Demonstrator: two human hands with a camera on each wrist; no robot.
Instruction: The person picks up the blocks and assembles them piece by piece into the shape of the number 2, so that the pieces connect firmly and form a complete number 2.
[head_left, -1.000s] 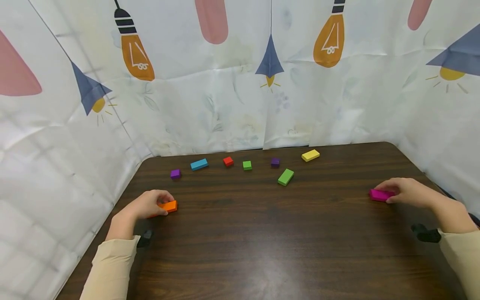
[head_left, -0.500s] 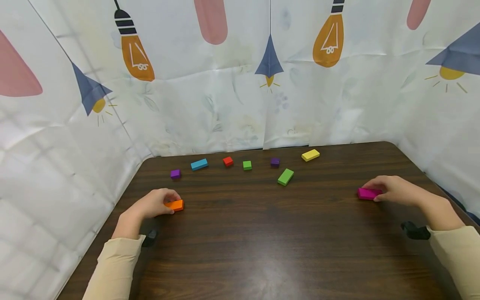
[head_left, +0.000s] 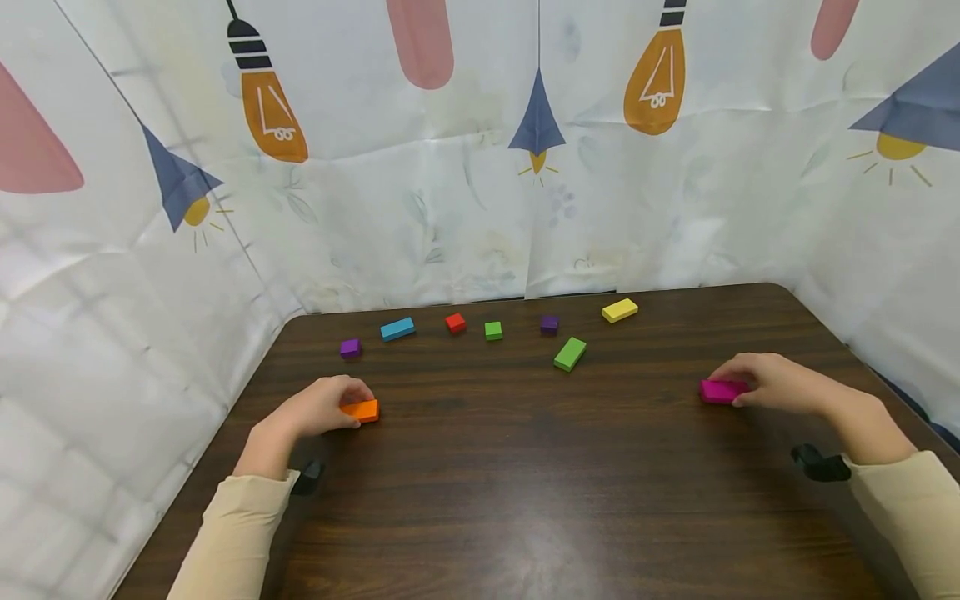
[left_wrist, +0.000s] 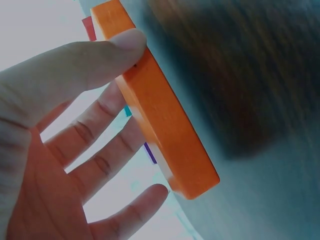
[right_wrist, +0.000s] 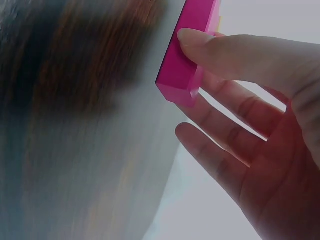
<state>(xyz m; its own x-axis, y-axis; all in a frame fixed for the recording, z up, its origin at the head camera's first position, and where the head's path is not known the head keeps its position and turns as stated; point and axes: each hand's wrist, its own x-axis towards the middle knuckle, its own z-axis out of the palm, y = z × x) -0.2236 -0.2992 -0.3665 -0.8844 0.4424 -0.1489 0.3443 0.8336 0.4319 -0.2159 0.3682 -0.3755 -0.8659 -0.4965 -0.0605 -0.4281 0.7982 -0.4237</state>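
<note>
On the left side of the dark wooden table, my left hand pinches an orange block between thumb and fingers. The left wrist view shows the thumb across one long face of the orange block, with fingers behind it and the little finger apart. At the right, my right hand holds a magenta block, its free end pointing left. In the right wrist view the thumb presses on the magenta block near one end, and fingers support its far side.
Along the far part of the table lie a purple cube, blue block, red cube, green cube, dark purple cube, green block and yellow block. A patterned curtain hangs behind.
Both hands have moved inward: the left hand rightward with the orange block, the right hand leftward with the magenta block. The other blocks stay where they were.
</note>
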